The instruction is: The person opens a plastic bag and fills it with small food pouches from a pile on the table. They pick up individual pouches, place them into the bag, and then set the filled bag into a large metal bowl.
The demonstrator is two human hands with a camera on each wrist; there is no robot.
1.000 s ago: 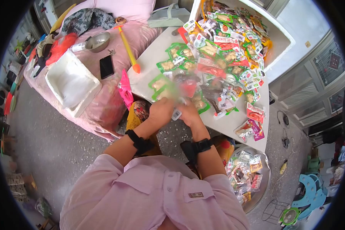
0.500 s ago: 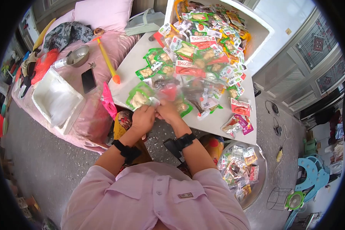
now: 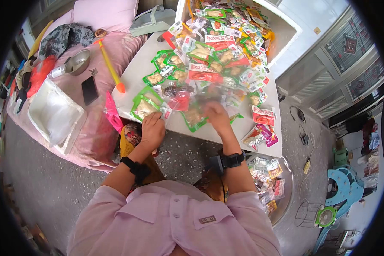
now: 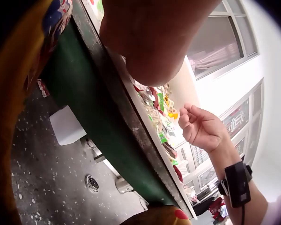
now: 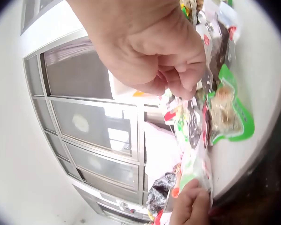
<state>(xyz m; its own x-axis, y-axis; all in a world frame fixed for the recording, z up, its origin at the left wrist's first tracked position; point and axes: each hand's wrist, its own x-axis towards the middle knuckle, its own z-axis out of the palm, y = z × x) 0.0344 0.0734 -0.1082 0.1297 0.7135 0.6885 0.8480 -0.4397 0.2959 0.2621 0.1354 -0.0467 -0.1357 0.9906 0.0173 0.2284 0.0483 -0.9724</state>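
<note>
My left hand pinches the lower edge of a clear, green-edged food packet with pale pieces inside, at the table's front edge. The right wrist view also shows the left hand at that packet. My right hand, fingers curled, hovers over the packets in front of it. Next to it lies another green-edged packet. A blurred dark patch shows beyond its fingers in the head view, and I cannot tell whether they grip a packet. The left wrist view shows this right hand from the palm side.
Many sealed packets cover the table. A white foam box full of packets stands at the back right. A metal basin with more packets is below right. Left is a pink bed with a foam tray and a phone.
Both hands were together at the green-edged packet. The right hand has moved off to the right, while the left hand keeps the packet's lower edge. The head view has shifted a little.
</note>
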